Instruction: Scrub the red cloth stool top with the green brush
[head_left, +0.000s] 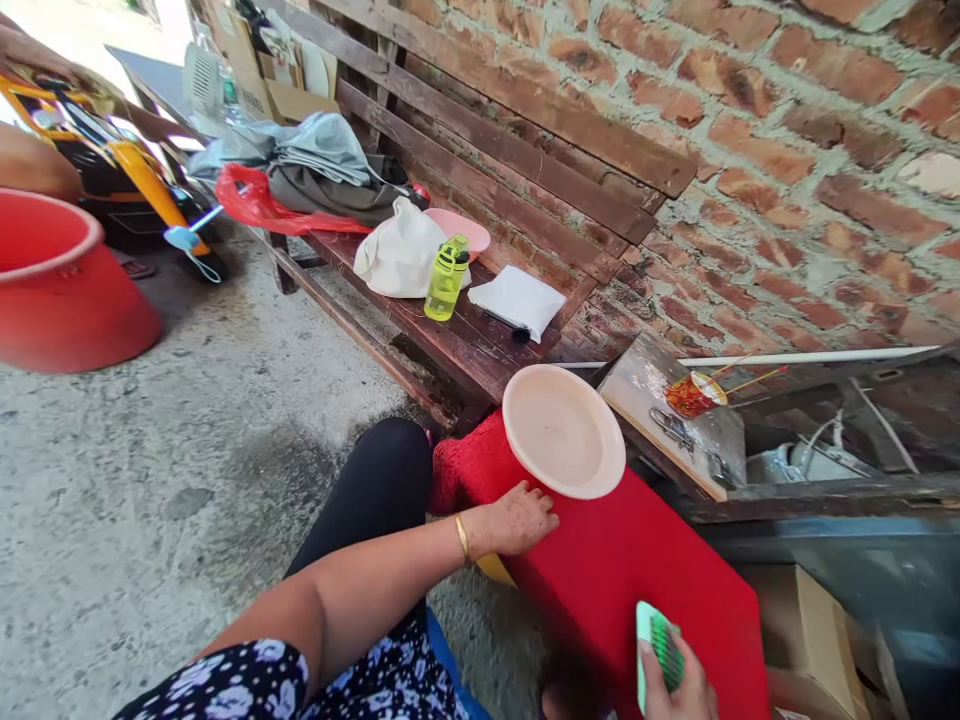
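Green brush (pixel 657 642) is pinched in the fingers of the right hand (pixel 681 685) over the red bench's (pixel 645 550) near end, left hand's (pixel 517 518) fingers loosely spread by the basin (pixel 511 430); brush is best kept flat, basin unbumped.

The only view looks from the person's head, forward and down over one knee (pixel 390 450), with the red worktop (pixel 645 560) near below, the brick wall (pixel 772 190) farther off at upper right and the concrete floor (pixel 150 480) spreading left.
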